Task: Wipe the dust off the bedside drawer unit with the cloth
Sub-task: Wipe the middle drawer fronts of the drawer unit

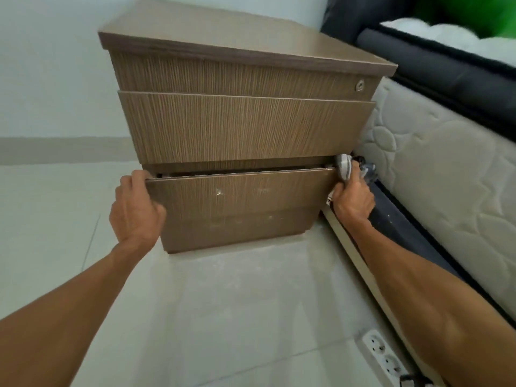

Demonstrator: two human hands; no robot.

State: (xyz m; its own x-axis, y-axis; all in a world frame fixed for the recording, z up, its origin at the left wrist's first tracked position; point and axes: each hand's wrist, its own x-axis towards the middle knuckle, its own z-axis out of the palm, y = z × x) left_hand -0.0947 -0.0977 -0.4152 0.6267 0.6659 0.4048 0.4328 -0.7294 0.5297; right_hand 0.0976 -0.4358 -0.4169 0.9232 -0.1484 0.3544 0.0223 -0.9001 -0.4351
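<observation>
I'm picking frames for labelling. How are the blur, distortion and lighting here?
Head view: wide-angle bending splays the drawer unit outward toward its top; top right corner is smeared green; light is soft, with a faint shadow on the floor; left hand and right hand with the cloth stay fairly sharp.

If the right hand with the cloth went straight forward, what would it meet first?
Probably the dark bed frame behind the drawer unit; the right hand points along the gap beside the mattress. Depth is unclear.

The scene is seen from one head-worn wide-angle camera, aimed forward and down, close to the drawer unit [240, 129], beyond both hands.
</observation>
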